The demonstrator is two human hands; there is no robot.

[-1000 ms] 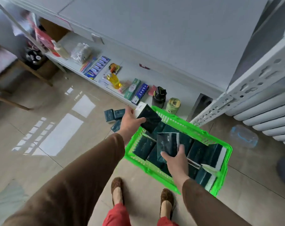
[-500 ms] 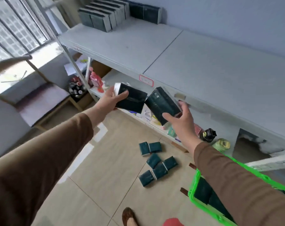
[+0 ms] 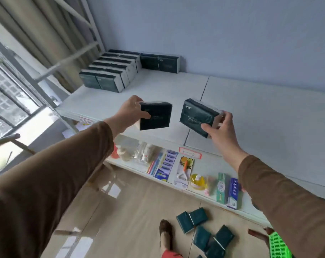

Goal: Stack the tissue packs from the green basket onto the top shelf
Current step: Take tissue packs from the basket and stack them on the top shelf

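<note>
Tissue packs, dark green: one (image 3: 155, 116) gripped in left hand (image 3: 129, 113), another (image 3: 198, 117) pinched in right hand (image 3: 220, 128), both held over front of top shelf (image 3: 251, 112). Row of stacked packs (image 3: 111, 73) at 11 o'clock on shelf. Loose packs (image 3: 204, 229) on floor, 5 o'clock. Green basket (image 3: 278, 244) corner at 4 o'clock, contents likely hidden.

A: L hand (image 3: 129, 113) grips a dark tissue pack (image 3: 156, 116), R hand (image 3: 220, 129) grips another pack (image 3: 198, 116), tilted. Both held over the front of the top shelf (image 3: 251, 112), apart from each other.

B: Shelf contents?

A: Row of packs (image 3: 109, 73) at back-left corner, two more (image 3: 159, 63) vs. the wall. Lower shelf (image 3: 204, 168) has small goods. Loose packs (image 3: 200, 229) on the floor; green basket (image 3: 278, 244) corner at btm right.
</note>
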